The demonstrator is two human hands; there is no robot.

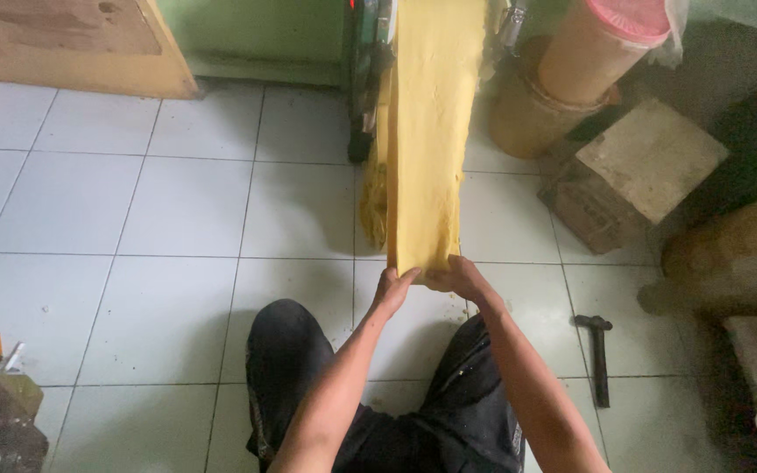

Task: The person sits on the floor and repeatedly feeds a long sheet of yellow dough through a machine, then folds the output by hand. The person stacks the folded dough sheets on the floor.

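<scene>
Fingers [403,278] of our left hand [393,291] and right hand [453,278] pinch the lower end of the dough sheet [429,131], so it hangs taut from the machine [368,70] and off the floor [133,219]. A hammer [598,355], a wooden block [637,171] and a tub [602,44] lie to our right, clear of the sheet.

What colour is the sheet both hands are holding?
Yellow: the dough sheet, plain with no pattern, shows best in the head view.

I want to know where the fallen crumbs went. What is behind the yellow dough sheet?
Behind the yellow dough sheet stands a dark green machine, with yellow scraps hanging at its left edge. The sheet covers the machine's middle and the floor behind.
</scene>
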